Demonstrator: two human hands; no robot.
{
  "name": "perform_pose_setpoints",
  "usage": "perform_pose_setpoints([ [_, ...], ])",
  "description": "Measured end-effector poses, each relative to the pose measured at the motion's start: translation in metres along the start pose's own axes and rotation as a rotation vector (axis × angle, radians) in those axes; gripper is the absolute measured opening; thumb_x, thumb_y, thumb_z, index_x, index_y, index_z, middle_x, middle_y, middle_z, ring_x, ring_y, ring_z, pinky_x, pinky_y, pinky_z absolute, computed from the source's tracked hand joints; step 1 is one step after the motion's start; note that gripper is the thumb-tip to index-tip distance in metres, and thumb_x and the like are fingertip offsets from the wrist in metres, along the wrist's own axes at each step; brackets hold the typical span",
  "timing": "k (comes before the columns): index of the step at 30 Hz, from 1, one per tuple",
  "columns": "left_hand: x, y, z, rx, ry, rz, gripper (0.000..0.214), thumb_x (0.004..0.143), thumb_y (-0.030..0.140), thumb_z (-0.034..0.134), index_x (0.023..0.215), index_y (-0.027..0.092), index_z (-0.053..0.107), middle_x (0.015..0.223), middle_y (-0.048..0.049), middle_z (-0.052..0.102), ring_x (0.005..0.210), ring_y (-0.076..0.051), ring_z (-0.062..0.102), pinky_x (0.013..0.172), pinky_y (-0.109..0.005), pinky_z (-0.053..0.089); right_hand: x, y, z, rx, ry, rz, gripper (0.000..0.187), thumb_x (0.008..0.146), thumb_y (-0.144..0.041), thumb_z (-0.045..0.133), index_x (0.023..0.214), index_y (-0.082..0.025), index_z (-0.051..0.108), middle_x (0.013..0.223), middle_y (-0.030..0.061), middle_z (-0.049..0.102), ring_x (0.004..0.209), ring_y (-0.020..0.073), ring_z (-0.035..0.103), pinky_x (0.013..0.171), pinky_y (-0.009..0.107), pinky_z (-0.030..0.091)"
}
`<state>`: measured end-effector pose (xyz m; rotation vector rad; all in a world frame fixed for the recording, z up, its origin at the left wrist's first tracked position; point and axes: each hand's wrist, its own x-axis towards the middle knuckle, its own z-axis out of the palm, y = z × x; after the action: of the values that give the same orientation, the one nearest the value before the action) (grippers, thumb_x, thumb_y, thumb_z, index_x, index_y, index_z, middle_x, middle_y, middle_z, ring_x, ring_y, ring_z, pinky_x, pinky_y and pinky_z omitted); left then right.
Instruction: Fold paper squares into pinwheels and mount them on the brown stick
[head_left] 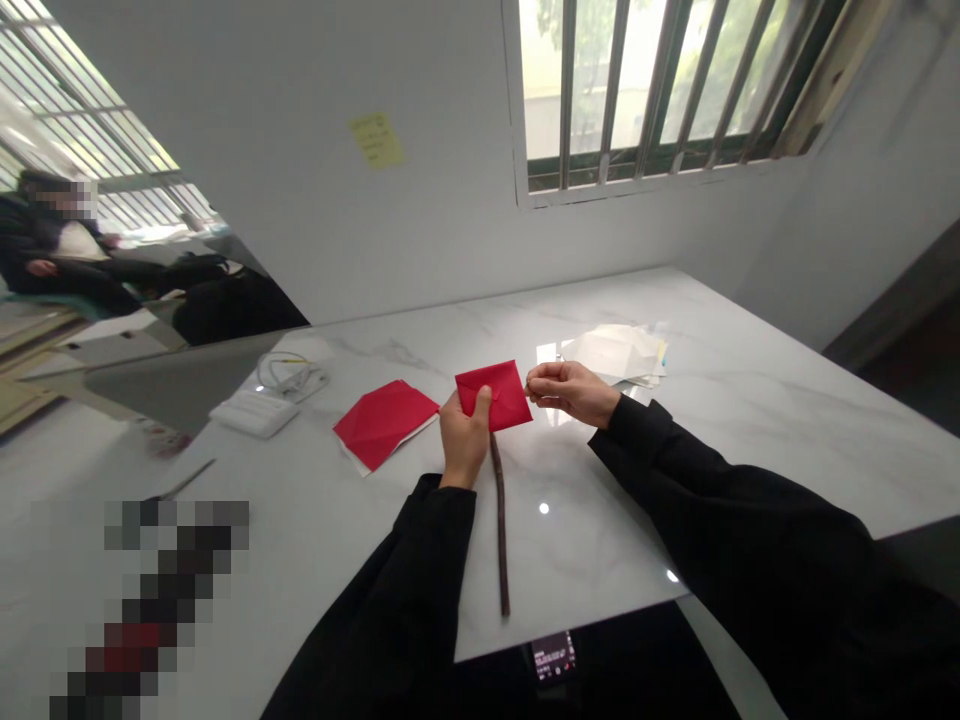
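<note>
Red envelope [508,385] is clasped mid-frame by the left hand [465,435]; beside it, the right hand [574,392] is pinched closed, any hold unclear.

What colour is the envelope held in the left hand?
The envelope is red, seen best in the head view.

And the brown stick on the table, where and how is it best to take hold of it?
Probably pinch the brown stick across its middle, from above and the right: it is long and thin and seems to lie along the table, the left sleeve crowds its left, and its far end meets the left hand and red envelope in view.
</note>
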<state>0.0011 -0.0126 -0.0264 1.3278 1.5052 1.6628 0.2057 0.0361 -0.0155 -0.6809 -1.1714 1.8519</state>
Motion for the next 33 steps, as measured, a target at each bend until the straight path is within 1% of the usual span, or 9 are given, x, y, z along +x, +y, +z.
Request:
perform_pose_setpoints([
  [2,-0.003,0.004,-0.001,0.042,-0.031,0.045,0.037,0.087,0.054,0.072,0.08,0.017,0.069,0.072,-0.004,0.071,0.064,-0.018,0.062,0.06,-0.027,0.046,0.001,0.002,0.004,-0.09,0.056,-0.051,0.04,0.068,-0.045,0.102,0.088,-0.018,0.079,0.089,0.0019,0.075,0.08,0.0121,0.065,0.076,0.026,0.054],
  [4,-0.005,0.008,-0.001,0.059,-0.06,0.063,0.037,0.09,0.054,0.071,0.084,0.017,0.071,0.074,-0.0044,0.072,0.065,-0.019,0.063,0.061,-0.028,0.047,0.001,0.005,0.007,-0.176,0.073,-0.085,0.041,0.069,-0.048,0.099,0.088,-0.019,0.08,0.087,0.0013,0.074,0.08,0.0132,0.063,0.079,0.029,0.051],
  [6,-0.007,0.009,-0.001,0.076,-0.081,0.08,0.037,0.091,0.054,0.07,0.088,0.017,0.073,0.077,-0.005,0.074,0.067,-0.02,0.065,0.064,-0.028,0.049,0.001,0.007,0.009,-0.263,0.061,-0.131,0.039,0.071,-0.049,0.097,0.089,-0.018,0.081,0.086,0.0019,0.074,0.082,0.0153,0.063,0.086,0.033,0.05],
  [9,-0.008,0.01,-0.001,0.097,-0.102,0.105,0.037,0.093,0.054,0.069,0.092,0.017,0.075,0.08,-0.0052,0.076,0.07,-0.021,0.068,0.067,-0.029,0.05,0.0,0.009,0.012,-0.372,0.042,-0.237,0.032,0.075,-0.046,0.093,0.086,-0.019,0.082,0.094,0.0042,0.076,0.093,0.0191,0.066,0.098,0.038,0.049],
  [12,-0.009,0.011,-0.001,0.096,-0.131,0.116,0.036,0.094,0.052,0.07,0.096,0.017,0.077,0.082,-0.0051,0.077,0.074,-0.022,0.069,0.071,-0.03,0.052,-0.001,0.01,0.015,-0.438,0.031,-0.297,0.025,0.078,-0.042,0.09,0.085,-0.019,0.082,0.1,0.0056,0.076,0.098,0.0209,0.067,0.1,0.04,0.05],
  [18,-0.013,0.013,0.001,0.004,-0.14,0.076,0.023,0.088,0.041,0.08,0.092,0.018,0.08,0.081,-0.0043,0.076,0.072,-0.02,0.067,0.071,-0.028,0.05,0.0,0.015,0.017,-0.43,0.02,-0.255,0.025,0.077,-0.043,0.091,0.084,-0.02,0.082,0.099,0.0062,0.074,0.092,0.0211,0.067,0.085,0.037,0.055],
  [22,-0.014,0.014,0.002,-0.024,-0.143,0.073,0.019,0.087,0.037,0.081,0.09,0.019,0.08,0.079,-0.0033,0.075,0.071,-0.02,0.065,0.069,-0.027,0.049,0.001,0.016,0.016,-0.456,0.024,-0.245,0.024,0.078,-0.041,0.09,0.084,-0.019,0.083,0.092,0.006,0.077,0.089,0.021,0.069,0.087,0.037,0.055],
  [28,-0.015,0.013,0.003,0.002,-0.157,0.1,0.022,0.093,0.04,0.075,0.093,0.019,0.079,0.08,-0.0034,0.076,0.071,-0.02,0.066,0.069,-0.027,0.05,0.001,0.017,0.015,-0.499,0.031,-0.26,0.025,0.079,-0.042,0.089,0.086,-0.019,0.083,0.092,0.0067,0.08,0.091,0.022,0.071,0.093,0.04,0.055],
  [33,-0.016,0.012,0.005,0.002,-0.142,0.087,0.024,0.092,0.042,0.076,0.093,0.018,0.08,0.08,-0.0039,0.075,0.071,-0.02,0.066,0.069,-0.027,0.05,0.0,0.016,0.015,-0.519,0.046,-0.255,0.025,0.08,-0.041,0.089,0.087,-0.018,0.083,0.093,0.0071,0.081,0.092,0.0225,0.072,0.097,0.042,0.055],
])
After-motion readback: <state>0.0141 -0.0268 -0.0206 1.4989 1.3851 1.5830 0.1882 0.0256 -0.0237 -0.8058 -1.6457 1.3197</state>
